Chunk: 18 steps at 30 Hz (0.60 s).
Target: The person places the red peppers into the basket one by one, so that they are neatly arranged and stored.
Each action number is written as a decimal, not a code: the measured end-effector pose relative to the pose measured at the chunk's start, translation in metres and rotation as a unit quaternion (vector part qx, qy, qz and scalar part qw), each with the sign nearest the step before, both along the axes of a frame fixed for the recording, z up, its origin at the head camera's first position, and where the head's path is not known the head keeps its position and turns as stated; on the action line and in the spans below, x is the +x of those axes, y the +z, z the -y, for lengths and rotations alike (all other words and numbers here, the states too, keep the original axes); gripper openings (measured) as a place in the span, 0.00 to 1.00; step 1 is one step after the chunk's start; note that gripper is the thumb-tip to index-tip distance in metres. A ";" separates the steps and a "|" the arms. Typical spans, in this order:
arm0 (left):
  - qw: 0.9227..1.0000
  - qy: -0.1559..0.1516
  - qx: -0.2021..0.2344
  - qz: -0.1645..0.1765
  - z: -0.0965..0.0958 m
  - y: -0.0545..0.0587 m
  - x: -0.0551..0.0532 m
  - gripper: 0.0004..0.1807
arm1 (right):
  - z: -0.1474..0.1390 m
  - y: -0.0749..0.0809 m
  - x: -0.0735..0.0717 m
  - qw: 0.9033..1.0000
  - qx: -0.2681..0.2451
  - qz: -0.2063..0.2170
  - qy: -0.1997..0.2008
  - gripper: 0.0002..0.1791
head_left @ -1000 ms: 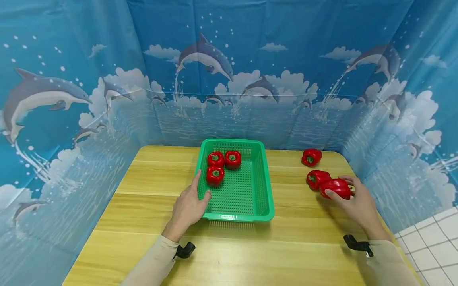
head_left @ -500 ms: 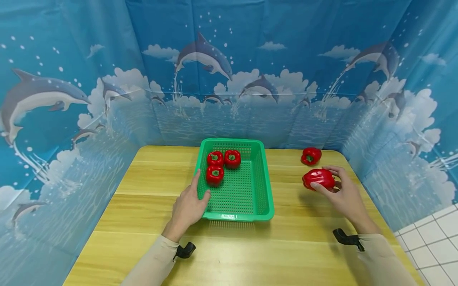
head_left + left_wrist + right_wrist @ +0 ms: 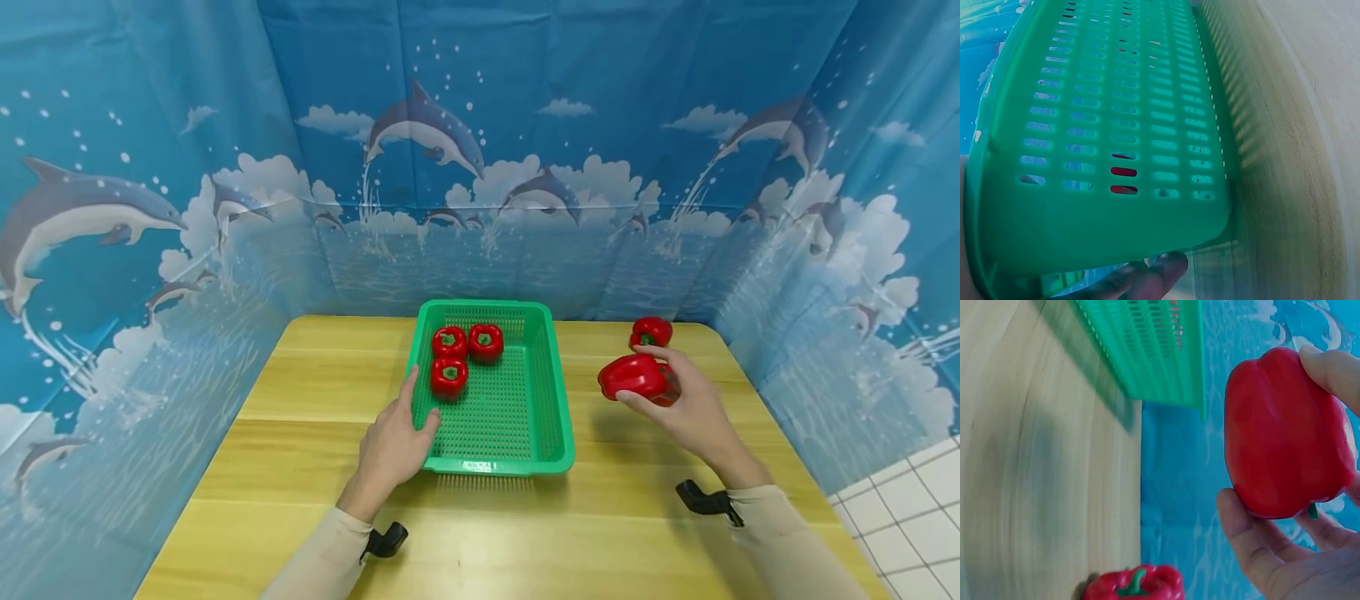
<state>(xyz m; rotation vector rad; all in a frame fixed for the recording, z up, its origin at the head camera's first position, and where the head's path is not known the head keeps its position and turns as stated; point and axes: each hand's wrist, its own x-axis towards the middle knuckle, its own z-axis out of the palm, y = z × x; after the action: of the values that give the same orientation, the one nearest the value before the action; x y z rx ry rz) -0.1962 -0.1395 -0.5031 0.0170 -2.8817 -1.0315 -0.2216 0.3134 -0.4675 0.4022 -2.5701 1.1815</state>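
A red bell pepper [image 3: 632, 377] is held on its side above the table's right half, pinched between the thumb and fingers of my right hand [image 3: 692, 410]. In the right wrist view the same pepper [image 3: 1285, 431] shows a short green stem towards the palm. My left hand [image 3: 393, 446] holds the left rim of a green plastic basket [image 3: 558, 400], thumb on the inner side. Three red bell peppers stand in the basket's far left part, stems up, one of them the nearest pepper [image 3: 448, 380]. The left wrist view shows the basket's slotted wall [image 3: 1097, 225] with fingertips [image 3: 1172, 265] beside it.
On the table [image 3: 510, 533], another bell pepper [image 3: 667, 385] is partly hidden behind the held one and my right hand. A further pepper [image 3: 651, 331] lies near the back right edge. A dolphin-print curtain [image 3: 465, 242] surrounds the table's back and sides.
My right hand has lifted the bell pepper and carried it left, past the pepper beside it. The left hand stays at the basket rim. The head view has tilted slightly up.
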 end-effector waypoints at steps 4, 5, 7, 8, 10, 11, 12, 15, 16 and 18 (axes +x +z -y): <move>1.000 0.001 0.002 0.002 0.000 -0.001 0.001 0.49 | 0.013 0.006 -0.002 1.000 0.011 -0.008 0.019 0.43; 1.000 0.001 0.003 0.003 0.001 -0.001 0.001 0.49 | 0.016 0.008 -0.003 1.000 0.014 -0.006 0.022 0.43; 1.000 0.000 0.002 0.004 0.001 -0.001 0.001 0.49 | 0.021 0.011 -0.004 0.999 0.019 -0.004 0.029 0.42; 1.000 0.000 0.002 0.003 0.001 -0.001 0.001 0.49 | 0.024 0.013 -0.005 0.999 0.023 -0.003 0.031 0.42; 1.000 0.000 -0.001 0.002 0.001 -0.001 0.001 0.49 | 0.029 0.016 -0.008 0.999 0.024 -0.002 0.039 0.43; 1.000 -0.001 -0.001 0.001 0.001 -0.001 0.001 0.49 | 0.031 0.017 -0.009 0.999 0.026 -0.003 0.043 0.44; 1.000 -0.001 -0.002 0.000 0.001 -0.001 0.001 0.49 | 0.034 0.019 -0.011 0.999 0.026 -0.005 0.048 0.45; 1.000 -0.002 -0.001 -0.002 0.001 -0.001 0.001 0.49 | 0.041 0.023 -0.017 0.997 0.030 -0.016 0.063 0.48; 1.000 -0.002 0.000 -0.003 0.001 -0.001 0.001 0.49 | 0.044 0.025 -0.019 0.997 0.033 -0.019 0.068 0.49; 1.000 -0.001 0.000 -0.004 0.001 -0.001 0.000 0.49 | 0.049 0.028 -0.022 0.996 0.041 -0.026 0.074 0.50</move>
<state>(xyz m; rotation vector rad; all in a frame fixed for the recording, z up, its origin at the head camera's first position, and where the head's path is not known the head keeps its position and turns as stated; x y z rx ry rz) -0.1958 -0.1403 -0.5046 0.0117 -2.8748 -1.0305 -0.2432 0.2642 -0.4394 0.6421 -2.5885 1.0986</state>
